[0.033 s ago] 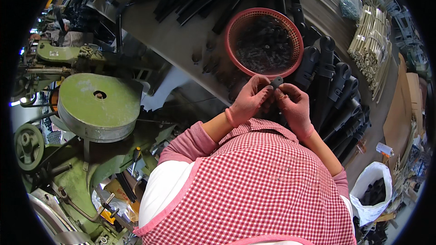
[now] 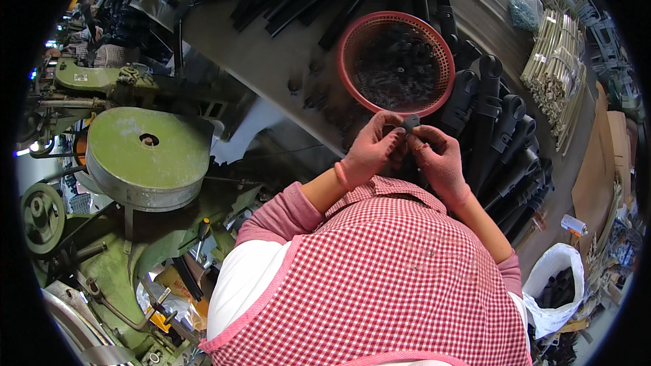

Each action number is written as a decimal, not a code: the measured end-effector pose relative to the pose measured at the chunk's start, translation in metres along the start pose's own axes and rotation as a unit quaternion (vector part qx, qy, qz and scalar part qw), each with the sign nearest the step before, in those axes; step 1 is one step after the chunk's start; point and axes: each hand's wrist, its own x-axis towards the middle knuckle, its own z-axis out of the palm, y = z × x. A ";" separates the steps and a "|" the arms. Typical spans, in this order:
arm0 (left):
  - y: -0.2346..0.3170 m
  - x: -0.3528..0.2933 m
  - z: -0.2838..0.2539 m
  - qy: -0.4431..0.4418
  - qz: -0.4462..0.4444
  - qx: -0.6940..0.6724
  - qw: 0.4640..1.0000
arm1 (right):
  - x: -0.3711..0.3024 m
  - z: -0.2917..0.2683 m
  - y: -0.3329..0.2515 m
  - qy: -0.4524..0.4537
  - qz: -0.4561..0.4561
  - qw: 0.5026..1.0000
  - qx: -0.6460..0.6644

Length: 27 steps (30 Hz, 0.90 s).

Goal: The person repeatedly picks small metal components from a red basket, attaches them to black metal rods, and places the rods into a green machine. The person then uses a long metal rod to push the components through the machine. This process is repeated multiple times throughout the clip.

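In pinkish gloves, my left hand [image 2: 371, 148] and my right hand [image 2: 441, 163] meet just below a red plastic basket [image 2: 348, 81]. Between the fingertips of both is a small black plastic part [image 2: 411, 122] with a rounded top. Each hand pinches it, and the fingers hide its lower portion. Many small black parts [image 2: 399, 71] fill the basket. A few loose black pieces [image 2: 313, 101] lie on the grey table left of it.
Black tubular parts with looped ends [image 2: 488, 95] are lined up right of the basket. Long black pieces [image 2: 298, 0] cover the table's far side. A green machine [image 2: 149, 142] stands at left. Bundled pale rods [image 2: 553, 61] and a white bag [image 2: 559, 257] of black parts are at right.
The small black part has turned slightly between my fingertips, and its top sits a little lower and to the left. Both hands stay in nearly the same place.
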 end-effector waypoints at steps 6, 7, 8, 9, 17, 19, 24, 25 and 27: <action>0.019 -0.001 -0.096 0.208 0.126 0.352 0.904 | 0.009 0.002 0.008 -0.066 0.077 0.989 0.111; 0.032 0.009 -0.128 0.253 0.272 0.515 0.772 | 0.009 -0.001 0.009 -0.054 0.125 0.978 0.159; 0.045 0.016 -0.159 0.300 0.219 0.561 0.740 | 0.010 -0.002 0.010 -0.043 0.138 0.969 0.201; 0.055 0.024 -0.189 0.343 0.165 0.601 0.703 | 0.010 -0.003 0.011 -0.034 0.150 0.956 0.248; 0.089 0.109 -0.266 0.216 -0.164 0.814 0.513 | 0.006 -0.019 0.007 -0.006 0.174 0.939 0.297; 0.102 0.121 -0.241 0.197 -0.199 0.859 0.428 | 0.004 -0.030 0.005 0.027 0.182 0.928 0.324; 0.055 0.161 -0.144 0.169 0.156 0.795 0.561 | 0.007 -0.032 0.010 0.069 0.188 0.902 0.383; 0.040 0.179 -0.128 0.132 0.033 0.841 0.524 | 0.009 -0.028 0.012 0.056 0.180 0.897 0.399; 0.012 0.200 -0.105 0.099 -0.055 0.892 0.438 | 0.013 -0.023 0.014 -0.002 0.146 0.905 0.400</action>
